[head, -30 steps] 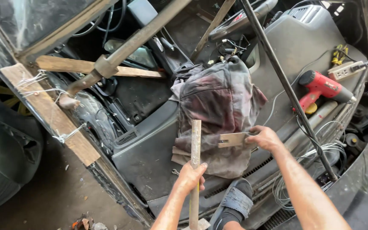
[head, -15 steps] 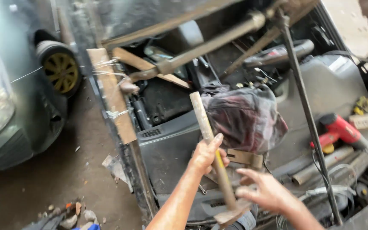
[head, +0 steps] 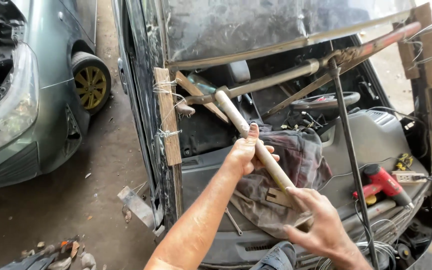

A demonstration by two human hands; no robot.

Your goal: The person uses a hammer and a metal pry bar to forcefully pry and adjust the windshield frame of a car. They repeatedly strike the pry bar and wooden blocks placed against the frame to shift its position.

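Gripping a long wooden handle (head: 256, 145) with both hands, we have it slanting up and away from us over the stripped front of a dark car (head: 211, 30). Our left hand (head: 246, 152) is clenched around the middle of the shaft, thumb pointing up along the wood. Our right hand (head: 317, 225) wraps the lower end, fingers curled over it, and what sits at that end is hidden behind the palm, so we cannot tell its shape.

Just beneath the handle lies a dirty reddish cloth (head: 296, 170) bunched on the grey dashboard (head: 376, 140), with a small flat piece of wood (head: 278, 197) resting on it. The handle's upper tip sits near a metal tube (head: 276, 80) running across the opening. A thin dark rod (head: 351, 160) stands upright on our right, and past it a red power drill (head: 383, 182) lies on the dashboard beside a white power strip (head: 410, 176). The steering wheel (head: 326, 101) shows behind the rod. On our left, a wooden plank (head: 168, 120) is wired to the door pillar. Well apart, a green car (head: 31, 100) stands on the concrete floor (head: 96, 200).
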